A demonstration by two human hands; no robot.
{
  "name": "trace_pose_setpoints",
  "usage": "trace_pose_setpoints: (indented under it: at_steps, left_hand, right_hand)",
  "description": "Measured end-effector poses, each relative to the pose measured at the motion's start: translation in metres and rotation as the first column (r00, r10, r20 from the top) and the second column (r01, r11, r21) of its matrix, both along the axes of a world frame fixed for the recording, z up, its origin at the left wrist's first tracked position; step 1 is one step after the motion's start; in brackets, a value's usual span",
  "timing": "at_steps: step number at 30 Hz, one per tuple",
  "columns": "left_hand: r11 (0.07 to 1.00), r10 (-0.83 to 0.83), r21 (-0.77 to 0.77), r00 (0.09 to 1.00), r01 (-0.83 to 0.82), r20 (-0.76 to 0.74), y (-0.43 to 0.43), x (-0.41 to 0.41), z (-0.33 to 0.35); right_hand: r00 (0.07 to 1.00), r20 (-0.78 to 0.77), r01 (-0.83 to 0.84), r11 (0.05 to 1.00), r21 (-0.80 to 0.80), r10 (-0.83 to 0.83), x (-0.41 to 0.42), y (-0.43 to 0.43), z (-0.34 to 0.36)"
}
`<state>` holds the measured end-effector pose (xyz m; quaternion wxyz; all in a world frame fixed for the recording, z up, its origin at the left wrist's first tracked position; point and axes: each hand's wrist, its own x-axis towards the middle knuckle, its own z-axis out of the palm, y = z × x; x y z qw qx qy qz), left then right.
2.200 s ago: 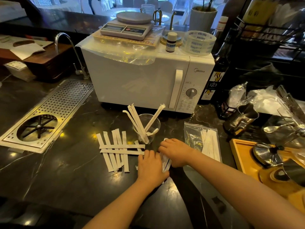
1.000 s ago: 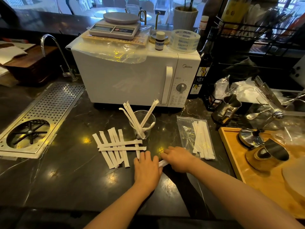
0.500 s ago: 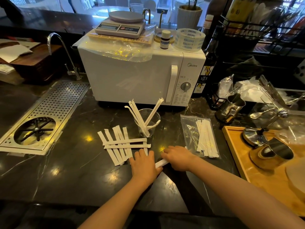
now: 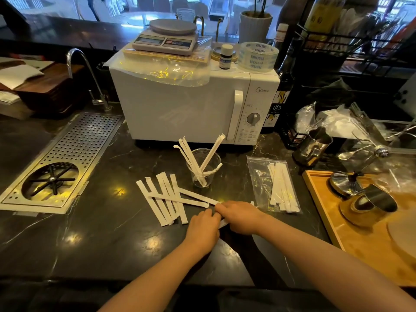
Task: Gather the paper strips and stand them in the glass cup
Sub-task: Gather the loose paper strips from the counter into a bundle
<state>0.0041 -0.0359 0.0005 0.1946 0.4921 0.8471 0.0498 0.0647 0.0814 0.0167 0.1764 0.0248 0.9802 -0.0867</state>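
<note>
A clear glass cup (image 4: 203,171) stands on the dark counter in front of the microwave, with several white paper strips (image 4: 210,154) leaning upright inside it. More loose strips (image 4: 163,200) lie flat to its left, two laid crosswise over the rest. My left hand (image 4: 202,224) and my right hand (image 4: 239,216) rest together on the counter below the cup. Between them they pinch a small bunch of strips (image 4: 222,224), mostly hidden under the fingers.
A white microwave (image 4: 186,104) stands behind the cup, with a scale on top. A clear bag of strips (image 4: 273,188) lies to the right, then a wooden tray (image 4: 324,219) with metal cups. A perforated drain tray (image 4: 67,158) is at the left.
My hands have closed together around the strips beneath them. The two crosswise strips have swung so their right ends now reach my right hand.
</note>
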Motion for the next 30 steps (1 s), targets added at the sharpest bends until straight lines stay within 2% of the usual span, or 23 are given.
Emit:
trace_pose_setpoints:
  at_steps: [6, 12, 17, 22, 26, 28, 30]
  left_hand:
    - [0.997, -0.081, 0.016, 0.997, 0.081, 0.018, -0.003, -0.002, 0.003]
    - [0.997, -0.078, -0.013, 0.993, 0.08, 0.088, -0.004, -0.005, 0.004]
    - [0.994, -0.015, -0.098, 0.973, 0.038, 0.23, -0.002, -0.011, 0.004]
    - [0.989, 0.081, -0.147, 0.916, -0.024, 0.393, -0.004, -0.02, 0.008]
    - [0.979, 0.188, -0.167, 0.811, -0.114, 0.555, -0.007, -0.025, 0.004]
    - [0.961, 0.278, -0.185, 0.701, -0.207, 0.656, -0.009, -0.028, 0.006]
    - [0.933, 0.345, -0.22, 0.539, -0.283, 0.768, -0.014, -0.032, 0.01]
  right_hand:
    - [1.0, -0.021, 0.013, 0.997, 0.078, -0.011, 0.0, 0.0, -0.002]
    - [1.0, -0.026, 0.0, 0.987, 0.158, 0.005, -0.001, -0.003, 0.001]
    - [0.999, -0.038, -0.01, 0.98, 0.197, 0.018, -0.003, -0.01, 0.005]
    - [0.997, -0.053, -0.043, 0.978, 0.205, 0.055, -0.007, -0.018, 0.009]
    - [0.995, -0.08, -0.048, 0.984, 0.172, 0.062, -0.01, -0.024, 0.01]
    - [0.993, -0.105, -0.041, 0.987, 0.156, 0.058, -0.012, -0.026, 0.011]
    - [0.991, -0.12, -0.036, 0.988, 0.151, 0.054, -0.014, -0.029, 0.013]
